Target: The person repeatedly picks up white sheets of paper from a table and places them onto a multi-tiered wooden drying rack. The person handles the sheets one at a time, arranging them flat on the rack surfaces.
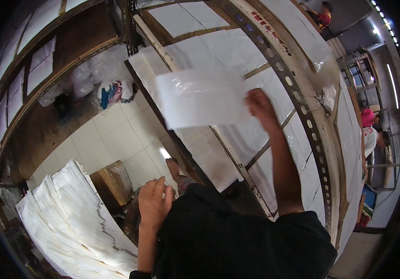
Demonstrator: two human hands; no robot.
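A white rectangular packet with a shiny, film-like surface hangs tilted above the rack, its right end blurred. My right hand is at that right end, fingers curled and closed on the edge of it. Below the packet, the rack shelf bears rows of flat white sheets. My left hand is low beside my body, holding nothing, with its fingers loosely stretched. Close to its left, a tall, leaning stack of white sheets fans out.
A brown cardboard box sits on the tiled floor. Clear plastic bags lie under the left rack. A perforated metal upright runs along the right. Other people are at the far right, and my bare foot shows below.
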